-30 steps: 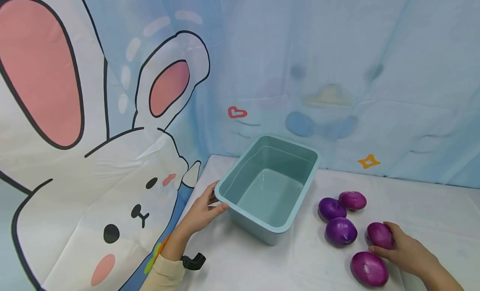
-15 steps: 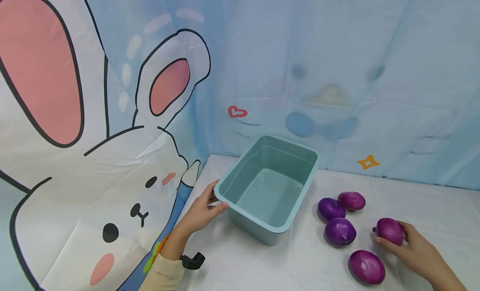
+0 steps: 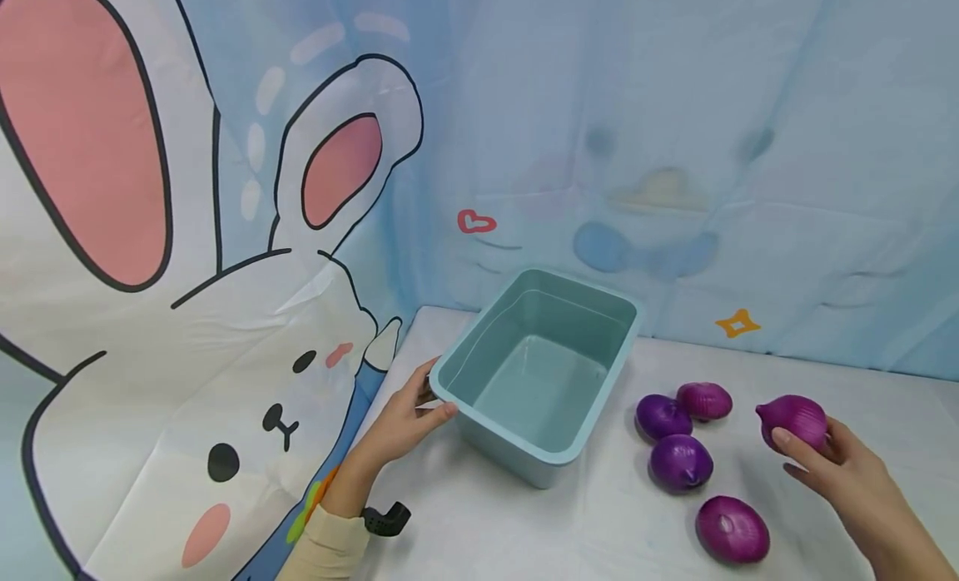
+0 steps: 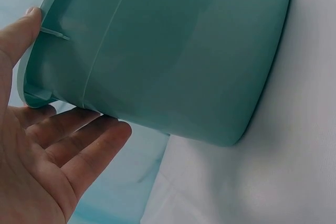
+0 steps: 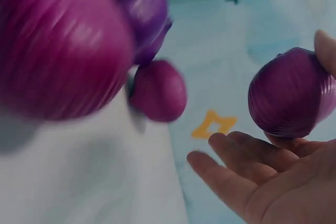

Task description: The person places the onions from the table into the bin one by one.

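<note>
In the head view my right hand [image 3: 862, 481] holds a red onion [image 3: 800, 419] above the white table at the right, its pointed tip toward the left. The right wrist view shows that onion [image 5: 286, 95] between thumb and index finger, while the other fingers extend below it. My left hand [image 3: 404, 427] grips the near-left corner of an open teal plastic bin [image 3: 509, 454]. Seen from the left wrist, the thumb lies at the rim and the fingers [image 4: 97, 153] touch the outer wall. Inside the bin, only its bare floor shows.
Right of the bin lie a light red onion [image 3: 704, 400] and two darker purple onions [image 3: 663, 417], grouped close together. Another red onion [image 3: 732, 529] sits nearer the front. A printed cloth backdrop [image 3: 674, 148] hangs behind the table and along its left side.
My right hand has picked up a red onion from beside the front one, raising it and carrying it slightly right and away. The left hand and the bin stay where they were.
</note>
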### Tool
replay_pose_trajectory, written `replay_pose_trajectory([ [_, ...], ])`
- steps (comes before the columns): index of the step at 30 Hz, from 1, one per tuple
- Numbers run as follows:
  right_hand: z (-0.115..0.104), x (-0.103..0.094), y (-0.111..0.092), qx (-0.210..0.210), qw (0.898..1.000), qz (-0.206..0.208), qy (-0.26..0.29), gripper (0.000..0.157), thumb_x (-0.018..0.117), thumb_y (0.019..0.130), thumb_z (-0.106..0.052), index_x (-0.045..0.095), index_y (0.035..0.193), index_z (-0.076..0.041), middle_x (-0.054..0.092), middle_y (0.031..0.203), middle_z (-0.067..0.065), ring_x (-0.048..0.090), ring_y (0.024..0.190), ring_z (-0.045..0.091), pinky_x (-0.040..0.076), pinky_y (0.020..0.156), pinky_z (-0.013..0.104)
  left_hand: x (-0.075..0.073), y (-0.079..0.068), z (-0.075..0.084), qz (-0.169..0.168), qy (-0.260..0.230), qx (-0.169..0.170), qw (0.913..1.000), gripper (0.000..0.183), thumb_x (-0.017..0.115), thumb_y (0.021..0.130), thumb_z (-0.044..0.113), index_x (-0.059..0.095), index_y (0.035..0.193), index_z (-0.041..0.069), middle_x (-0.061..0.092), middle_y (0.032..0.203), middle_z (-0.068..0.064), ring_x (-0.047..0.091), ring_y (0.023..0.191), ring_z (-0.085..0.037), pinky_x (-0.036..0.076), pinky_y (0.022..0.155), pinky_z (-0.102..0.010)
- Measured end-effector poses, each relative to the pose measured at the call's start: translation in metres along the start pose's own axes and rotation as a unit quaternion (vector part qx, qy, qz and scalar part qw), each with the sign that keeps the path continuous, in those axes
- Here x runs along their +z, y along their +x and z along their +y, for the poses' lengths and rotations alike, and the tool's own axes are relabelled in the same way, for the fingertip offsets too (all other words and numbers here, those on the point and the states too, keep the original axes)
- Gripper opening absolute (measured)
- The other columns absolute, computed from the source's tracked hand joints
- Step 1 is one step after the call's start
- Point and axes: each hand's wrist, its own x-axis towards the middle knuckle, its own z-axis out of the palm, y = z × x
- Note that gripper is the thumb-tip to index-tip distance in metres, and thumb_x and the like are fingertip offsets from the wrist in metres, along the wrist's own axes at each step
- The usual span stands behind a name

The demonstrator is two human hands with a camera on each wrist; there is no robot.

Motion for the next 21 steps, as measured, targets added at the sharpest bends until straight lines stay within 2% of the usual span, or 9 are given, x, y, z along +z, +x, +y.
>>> replay_pose_trajectory([
  [3,-0.008,0.005,0.000,-0.060,0.992,-0.019,0.106,0.093,0.057,0.094,-0.042,-0.004,0.151,0.002,0.027,0.140,0.027,0.056,0.093,0.001,0.056,0.070,0.033,0.000,0.000,0.000,-0.002,0.004,0.000,1.0000,0.074,0.067,0.090,0.038,0.023,0.149,0.034,0.042,0.142,0.003,0.050,0.121,-0.019,0.049,0.089,-0.036],
  [5,-0.016,0.009,0.000,-0.099,0.978,-0.043,0.181,0.081,0.057,0.097,-0.030,0.003,0.152,-0.004,0.034,0.134,0.018,0.055,0.091,-0.007,0.056,0.070,0.031,0.000,0.001,-0.001,-0.002,0.007,-0.003,1.0000,0.074,0.067,0.089,0.039,0.023,0.149,0.035,0.042,0.142,0.004,0.050,0.120,-0.019,0.049,0.089,-0.036],
  [7,-0.027,0.013,0.000,-0.139,0.957,-0.077,0.243,0.067,0.054,0.099,-0.018,0.012,0.151,-0.006,0.040,0.129,0.009,0.058,0.099,-0.002,0.055,0.074,0.032,-0.001,0.001,-0.001,-0.001,0.007,-0.002,1.0000,0.075,0.067,0.089,0.040,0.023,0.149,0.034,0.043,0.141,0.003,0.050,0.120,-0.020,0.049,0.089,-0.038],
  [9,-0.041,0.017,0.000,-0.171,0.937,-0.117,0.282,0.055,0.048,0.101,-0.012,0.020,0.148,-0.008,0.046,0.127,0.001,0.059,0.105,0.004,0.054,0.078,0.034,-0.001,0.001,-0.001,-0.001,0.004,0.000,1.0000,0.075,0.068,0.089,0.039,0.024,0.149,0.033,0.043,0.141,0.002,0.051,0.120,-0.021,0.049,0.089,-0.039],
  [11,-0.057,0.021,0.001,-0.195,0.914,-0.165,0.314,0.046,0.042,0.103,-0.008,0.024,0.145,-0.007,0.049,0.131,0.002,0.057,0.113,0.011,0.051,0.084,0.036,-0.001,0.001,-0.002,-0.002,0.001,0.003,1.0000,0.074,0.068,0.089,0.038,0.024,0.149,0.032,0.043,0.141,0.001,0.051,0.120,-0.021,0.049,0.088,-0.039],
  [14,-0.081,0.028,0.005,-0.209,0.889,-0.215,0.345,0.042,0.037,0.104,-0.008,0.026,0.144,-0.008,0.051,0.133,0.006,0.055,0.118,0.020,0.048,0.089,0.038,-0.001,0.001,-0.003,-0.005,0.002,0.003,1.0000,0.075,0.067,0.089,0.038,0.023,0.150,0.031,0.043,0.141,0.001,0.051,0.120,-0.020,0.049,0.089,-0.037],
  [16,-0.098,0.034,0.007,-0.212,0.875,-0.242,0.362,0.041,0.035,0.104,-0.008,0.025,0.144,-0.007,0.050,0.136,0.010,0.053,0.120,0.025,0.045,0.091,0.042,-0.001,0.001,-0.003,-0.007,0.003,0.002,1.0000,0.075,0.067,0.090,0.039,0.023,0.150,0.032,0.044,0.140,0.002,0.050,0.120,-0.019,0.049,0.089,-0.035],
  [21,-0.136,0.049,0.016,-0.227,0.853,-0.298,0.364,0.041,0.032,0.105,-0.007,0.022,0.144,-0.006,0.046,0.139,0.014,0.048,0.124,0.031,0.040,0.095,0.051,-0.002,0.001,-0.003,-0.008,0.006,0.003,0.9999,0.076,0.066,0.090,0.040,0.021,0.150,0.033,0.043,0.141,0.004,0.050,0.120,-0.016,0.049,0.089,-0.033],
])
